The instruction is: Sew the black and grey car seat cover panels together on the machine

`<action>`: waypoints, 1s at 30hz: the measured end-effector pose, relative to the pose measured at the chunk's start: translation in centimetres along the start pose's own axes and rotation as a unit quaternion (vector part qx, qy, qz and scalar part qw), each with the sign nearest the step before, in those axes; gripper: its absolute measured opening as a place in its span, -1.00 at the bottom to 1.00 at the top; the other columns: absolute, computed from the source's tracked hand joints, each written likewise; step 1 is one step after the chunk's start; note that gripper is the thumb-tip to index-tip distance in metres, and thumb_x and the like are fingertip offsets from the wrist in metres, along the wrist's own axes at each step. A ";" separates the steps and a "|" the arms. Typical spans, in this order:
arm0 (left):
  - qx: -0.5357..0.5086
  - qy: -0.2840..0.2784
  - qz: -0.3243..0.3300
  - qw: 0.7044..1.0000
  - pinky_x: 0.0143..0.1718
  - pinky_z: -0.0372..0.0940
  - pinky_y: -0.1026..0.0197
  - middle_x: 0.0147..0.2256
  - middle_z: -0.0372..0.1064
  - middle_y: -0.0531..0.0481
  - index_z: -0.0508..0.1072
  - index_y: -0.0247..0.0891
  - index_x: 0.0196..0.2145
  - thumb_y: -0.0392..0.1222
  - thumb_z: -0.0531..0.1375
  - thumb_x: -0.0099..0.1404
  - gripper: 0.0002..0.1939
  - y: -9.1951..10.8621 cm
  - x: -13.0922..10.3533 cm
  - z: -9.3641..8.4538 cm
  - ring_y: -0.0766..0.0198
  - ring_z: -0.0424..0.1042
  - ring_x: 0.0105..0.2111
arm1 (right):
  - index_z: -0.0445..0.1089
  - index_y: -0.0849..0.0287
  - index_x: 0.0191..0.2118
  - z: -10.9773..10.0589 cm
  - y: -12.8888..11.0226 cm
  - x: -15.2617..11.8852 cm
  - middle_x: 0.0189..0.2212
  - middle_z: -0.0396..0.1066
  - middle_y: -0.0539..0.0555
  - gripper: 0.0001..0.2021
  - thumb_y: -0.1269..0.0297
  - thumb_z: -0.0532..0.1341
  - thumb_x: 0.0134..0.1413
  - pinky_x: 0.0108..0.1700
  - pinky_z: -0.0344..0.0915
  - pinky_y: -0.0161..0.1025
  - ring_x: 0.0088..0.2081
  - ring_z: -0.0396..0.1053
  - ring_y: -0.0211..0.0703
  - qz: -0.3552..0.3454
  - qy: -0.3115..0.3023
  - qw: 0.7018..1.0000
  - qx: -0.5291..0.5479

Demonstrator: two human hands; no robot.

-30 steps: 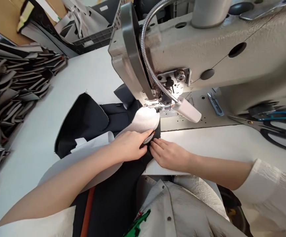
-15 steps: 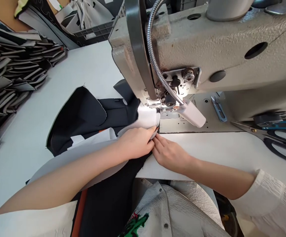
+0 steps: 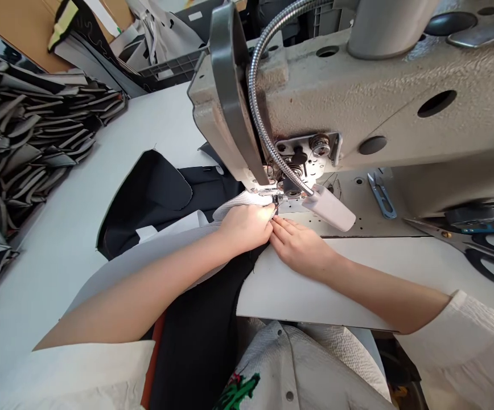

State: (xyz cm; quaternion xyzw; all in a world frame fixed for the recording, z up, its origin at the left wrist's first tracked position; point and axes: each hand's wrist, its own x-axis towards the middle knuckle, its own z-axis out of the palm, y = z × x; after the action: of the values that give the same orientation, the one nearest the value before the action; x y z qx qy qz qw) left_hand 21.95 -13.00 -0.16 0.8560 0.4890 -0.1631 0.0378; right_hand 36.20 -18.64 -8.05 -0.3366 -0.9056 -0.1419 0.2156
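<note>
Just in front of the sewing machine's lit presser foot (image 3: 276,198), my left hand (image 3: 247,229) pinches the edge of layered fabric. My right hand (image 3: 300,247) meets it there, fingers closed on the same edge. The layers are a black fabric piece (image 3: 202,324) below and a light grey mesh fabric (image 3: 121,270) above. The mesh runs under my left forearm and up to the foot. More black fabric (image 3: 144,188) lies spread left of the machine, with a white strip (image 3: 178,226) on it. My fingertips hide the exact edge they grip.
The sewing machine (image 3: 358,85) fills the upper right, with a flexible-necked lamp (image 3: 330,208) over its bed. Thread snips (image 3: 382,195) and black-handled scissors (image 3: 481,250) lie to the right. Cut pieces (image 3: 37,125) are piled at left. Behind stands a grey crate (image 3: 172,68).
Both hands have moved slightly closer to the presser foot with the fabric. The grey mesh has bunched and folded beside the foot. The camera view has shifted slightly.
</note>
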 end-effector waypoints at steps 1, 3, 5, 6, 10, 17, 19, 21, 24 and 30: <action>-0.003 0.009 0.002 1.000 -0.44 0.26 0.15 -0.33 0.46 -0.07 0.41 -0.19 -0.17 -0.20 -0.04 0.23 -0.70 -0.1 -0.1 0.1 0.05 0.46 -0.34 | 0.41 0.52 -0.07 -0.2 -0.2 -0.1 -0.07 0.42 0.38 -0.68 0.57 0.00 0.17 0.03 0.37 -0.08 -0.01 0.39 0.08 -0.004 0.005 1.000 0.001; -0.027 0.027 0.015 0.999 -0.43 0.25 0.17 -0.34 0.45 -0.04 0.38 -0.19 -0.19 -0.18 -0.01 0.23 -0.75 -0.5 -0.4 0.3 0.08 0.46 -0.34 | 0.40 0.52 -0.05 -0.5 -0.6 -0.3 -0.08 0.42 0.37 -0.68 0.57 0.00 0.17 0.01 0.39 -0.08 -0.03 0.40 0.08 -0.010 0.009 1.000 0.004; -0.056 0.035 0.034 0.997 -0.41 0.25 0.19 -0.32 0.45 -0.02 0.33 -0.18 -0.12 -0.15 0.01 0.24 -0.74 -0.9 -0.6 0.5 0.12 0.46 -0.32 | 0.39 0.54 -0.04 -0.8 -1.0 -0.3 -0.08 0.43 0.37 -0.67 0.56 0.00 0.16 0.00 0.39 -0.10 -0.03 0.41 0.08 -0.003 0.006 1.000 0.005; -0.061 0.033 0.041 0.997 -0.40 0.25 0.20 -0.30 0.44 -0.01 0.30 -0.18 -0.08 -0.15 0.02 0.24 -0.71 -1.1 -0.7 0.6 0.12 0.46 -0.32 | 0.39 0.55 -0.04 -0.8 -1.2 -0.3 -0.09 0.43 0.38 -0.67 0.57 0.00 0.16 0.00 0.39 -0.10 -0.04 0.41 0.08 0.001 0.004 1.000 0.004; -0.036 0.015 0.014 0.999 -0.45 0.21 0.20 -0.33 0.44 -0.01 0.27 -0.18 -0.06 -0.16 0.02 0.23 -0.69 -1.0 -0.6 0.8 0.11 0.46 -0.36 | 0.39 0.56 -0.06 -0.6 -1.3 -0.2 -0.10 0.42 0.42 -0.69 0.57 0.01 0.15 0.02 0.38 -0.09 -0.03 0.40 0.06 0.011 -0.009 1.000 0.016; 0.014 0.003 0.026 1.000 -0.42 0.25 0.15 -0.26 0.44 -0.10 0.27 -0.22 0.01 -0.21 -0.06 0.26 -0.63 -0.2 -0.3 0.8 0.05 0.47 -0.31 | 0.39 0.51 -0.04 -0.7 -0.9 -0.3 -0.06 0.42 0.37 -0.69 0.54 0.01 0.17 0.01 0.38 -0.13 -0.02 0.40 0.03 0.017 -0.016 1.000 0.021; 0.015 -0.001 0.035 0.999 -0.41 0.26 0.13 -0.25 0.44 -0.13 0.27 -0.25 0.04 -0.26 -0.08 0.26 -0.60 -0.1 -0.2 0.6 0.03 0.47 -0.32 | 0.39 0.51 -0.04 -0.7 -0.9 -0.4 -0.06 0.42 0.37 -0.68 0.54 0.01 0.17 0.00 0.39 -0.13 -0.03 0.40 0.03 0.011 -0.006 1.000 0.014; -0.005 -0.007 0.037 0.999 -0.38 0.28 0.13 -0.25 0.44 -0.14 0.32 -0.26 0.01 -0.29 -0.08 0.25 -0.60 -0.1 -0.1 0.4 0.04 0.46 -0.30 | 0.39 0.53 -0.04 -0.7 -0.9 -0.4 -0.07 0.42 0.37 -0.67 0.55 0.00 0.16 0.00 0.39 -0.11 -0.03 0.41 0.05 0.002 0.007 1.000 0.005; -0.049 -0.014 0.032 0.998 -0.31 0.30 0.13 -0.26 0.44 -0.13 0.37 -0.24 -0.05 -0.29 -0.08 0.25 -0.63 -0.1 0.2 0.1 0.06 0.46 -0.27 | 0.38 0.54 -0.02 -0.6 -0.9 -0.4 -0.06 0.41 0.38 -0.66 0.55 -0.01 0.16 0.01 0.37 -0.10 -0.02 0.40 0.07 -0.007 0.008 1.000 -0.003; -0.064 0.031 0.021 0.997 -0.25 0.31 0.13 -0.28 0.43 -0.14 0.44 -0.27 -0.22 -0.27 -0.06 0.26 -0.71 -0.2 0.6 0.7 0.09 0.44 -0.26 | 0.32 0.56 0.05 -0.1 -1.0 -0.4 0.01 0.35 0.39 -0.63 0.50 0.00 0.17 0.08 0.29 -0.05 0.04 0.34 0.10 0.031 -0.020 0.999 0.001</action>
State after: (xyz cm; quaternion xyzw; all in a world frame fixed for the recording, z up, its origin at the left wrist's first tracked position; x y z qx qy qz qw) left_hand 21.92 -12.52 -0.99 0.8668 0.4810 -0.1039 0.0810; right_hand 35.88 -19.65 -8.25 -0.3669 -0.8991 -0.1275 0.2019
